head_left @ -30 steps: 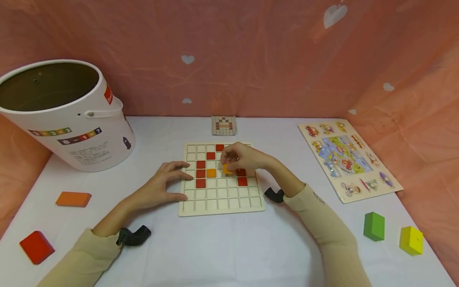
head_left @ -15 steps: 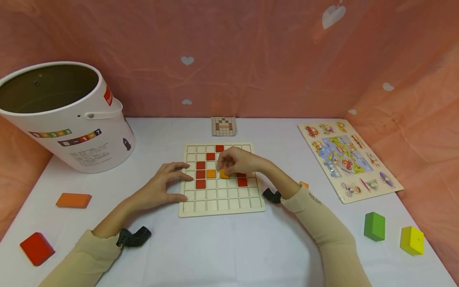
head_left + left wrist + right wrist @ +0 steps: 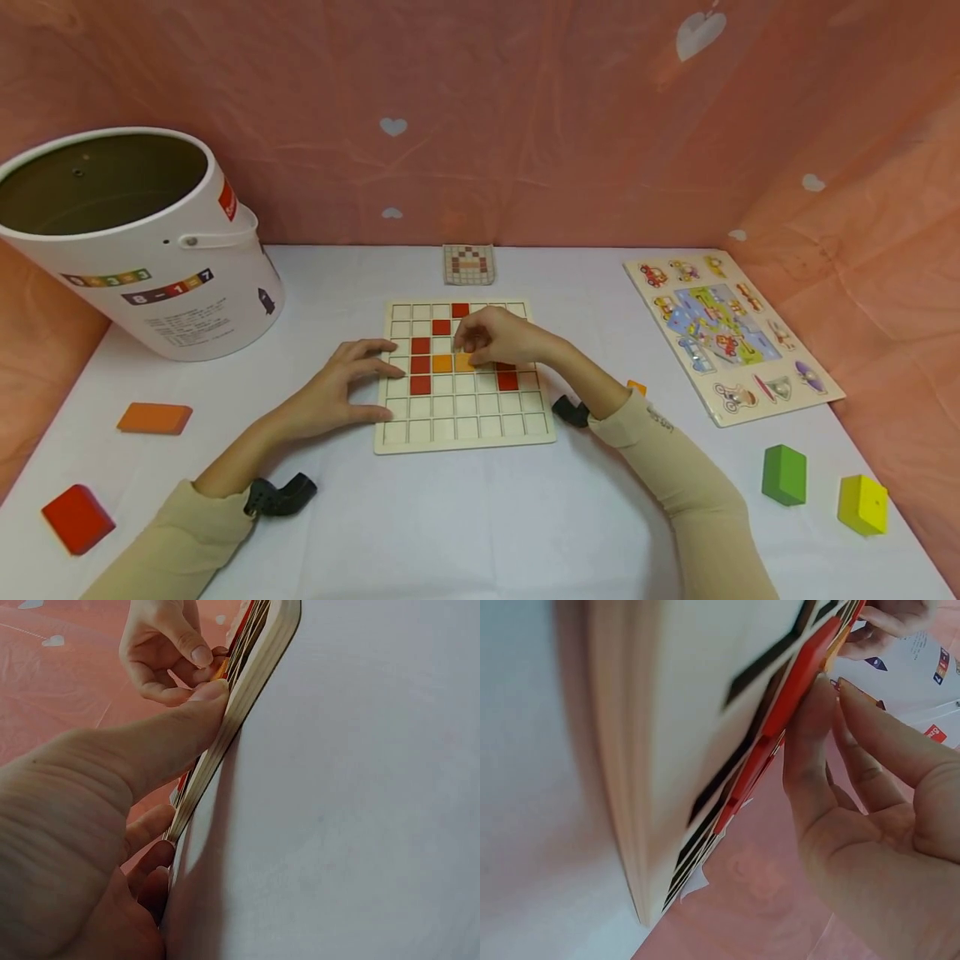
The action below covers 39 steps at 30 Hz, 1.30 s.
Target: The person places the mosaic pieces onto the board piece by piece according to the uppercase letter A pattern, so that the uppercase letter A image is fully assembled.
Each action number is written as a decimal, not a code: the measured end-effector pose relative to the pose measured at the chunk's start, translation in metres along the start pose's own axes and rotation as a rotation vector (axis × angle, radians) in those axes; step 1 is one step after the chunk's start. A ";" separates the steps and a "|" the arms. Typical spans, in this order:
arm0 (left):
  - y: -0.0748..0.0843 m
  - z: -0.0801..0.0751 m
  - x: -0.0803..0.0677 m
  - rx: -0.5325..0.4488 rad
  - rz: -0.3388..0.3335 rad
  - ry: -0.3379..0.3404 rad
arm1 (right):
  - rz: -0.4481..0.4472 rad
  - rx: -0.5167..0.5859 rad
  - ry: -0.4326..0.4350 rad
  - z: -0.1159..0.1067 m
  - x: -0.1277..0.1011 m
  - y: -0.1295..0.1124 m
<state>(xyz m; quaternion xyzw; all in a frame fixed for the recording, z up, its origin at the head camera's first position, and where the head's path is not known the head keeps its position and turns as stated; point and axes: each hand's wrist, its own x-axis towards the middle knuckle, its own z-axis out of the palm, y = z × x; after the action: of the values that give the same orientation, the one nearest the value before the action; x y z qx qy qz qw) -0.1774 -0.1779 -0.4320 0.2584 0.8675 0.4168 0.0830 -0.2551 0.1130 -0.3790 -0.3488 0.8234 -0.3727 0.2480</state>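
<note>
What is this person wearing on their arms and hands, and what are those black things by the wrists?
Both hands, left hand and right hand, are bare. Long beige sleeves cover both arms to the wrist; the right sleeve bears small dark lettering. A small black camera sits at each wrist.

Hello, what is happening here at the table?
A person is filling a wooden grid board with small coloured tiles. The right hand presses an orange tile into a cell in the middle of the board, beside another orange tile. The left hand holds the board's left edge. Several red tiles already sit in the grid. A small pattern card lies behind the board.
</note>
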 end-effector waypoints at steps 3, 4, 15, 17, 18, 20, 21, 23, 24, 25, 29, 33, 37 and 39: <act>0.000 0.000 0.000 0.001 -0.005 0.000 | -0.002 -0.012 0.010 0.000 -0.001 -0.001; 0.000 0.001 0.001 0.002 -0.005 -0.001 | -0.004 -0.013 0.012 -0.001 -0.002 -0.001; 0.000 0.001 0.001 0.001 -0.005 -0.002 | 0.002 0.048 0.168 -0.024 -0.058 0.010; 0.000 0.001 0.001 0.002 -0.003 -0.002 | 0.031 0.038 0.198 -0.029 -0.080 0.019; 0.000 0.001 0.001 0.003 -0.002 -0.001 | 0.052 0.031 0.210 -0.031 -0.091 0.025; 0.000 0.000 0.000 0.004 -0.002 0.001 | 0.102 0.019 0.227 -0.036 -0.114 0.036; 0.000 0.000 0.000 0.004 -0.002 0.001 | 0.127 0.015 0.235 -0.038 -0.125 0.041; 0.000 0.000 0.000 0.005 -0.004 0.001 | 0.176 0.010 0.251 -0.041 -0.146 0.050; 0.000 0.000 0.000 0.003 -0.004 0.000 | 0.201 0.009 0.259 -0.042 -0.155 0.053; 0.000 0.000 0.000 0.002 -0.004 0.000 | 0.218 0.005 0.263 -0.043 -0.163 0.055; 0.000 0.000 0.000 0.004 0.001 0.002 | 0.249 0.012 0.265 -0.043 -0.186 0.060; 0.000 0.000 0.000 0.002 0.004 0.002 | 0.228 0.024 0.262 -0.041 -0.195 0.065; 0.000 0.000 0.000 0.004 0.003 0.003 | 0.181 0.007 0.264 -0.039 -0.195 0.071; 0.001 0.000 0.000 0.006 0.003 0.004 | 0.167 -0.006 0.264 -0.038 -0.194 0.072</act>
<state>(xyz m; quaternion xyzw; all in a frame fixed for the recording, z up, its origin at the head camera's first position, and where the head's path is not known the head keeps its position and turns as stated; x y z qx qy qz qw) -0.1775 -0.1774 -0.4315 0.2592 0.8685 0.4148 0.0801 -0.1858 0.3111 -0.3837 -0.2280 0.8760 -0.3910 0.1665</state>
